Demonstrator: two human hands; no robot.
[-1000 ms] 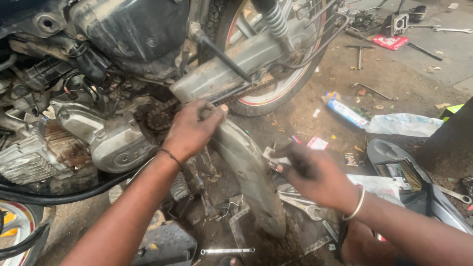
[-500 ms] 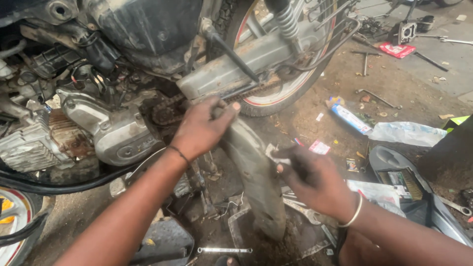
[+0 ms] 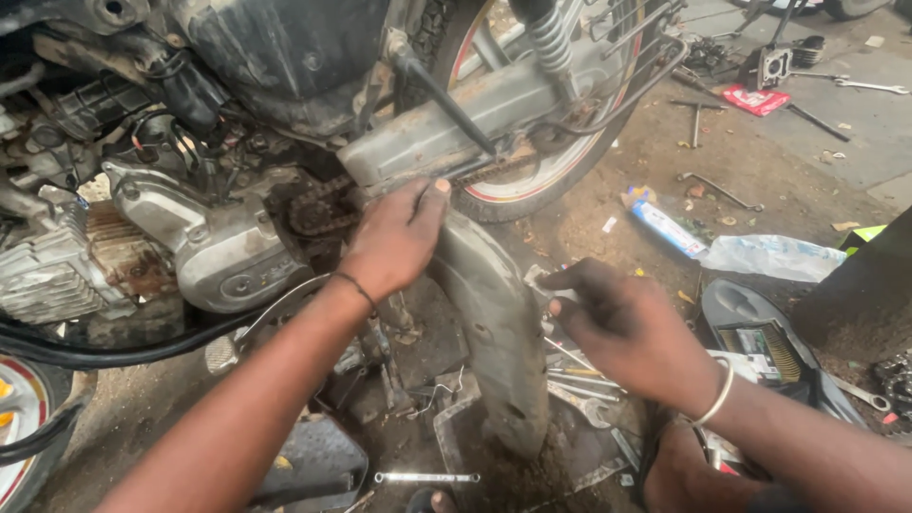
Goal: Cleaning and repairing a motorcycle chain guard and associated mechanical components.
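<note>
- Your left hand lies flat, fingers extended, pressing on the upper end of the grey chain cover, just below the swingarm. Nothing is clasped; palm contact only.
- The chain cover is off the motorcycle and runs as a long curved strip from your left hand down toward the ground between your forearms.
- Your right hand hovers just right of the cover, fingers curled loosely with their tips near a small pale piece by the cover's edge. You cannot tell from this view whether the fingers pinch it.
- The exposed drive chain sits immediately left of your left hand, beside the silver engine casing.
- The rear wheel, with a red-striped rim, stands behind the swingarm.
- A combination spanner lies on the ground below the cover's lower end.
- A blue and white tube and a crumpled clear plastic bag lie on the dirt to the right, well apart from both hands.
</note>
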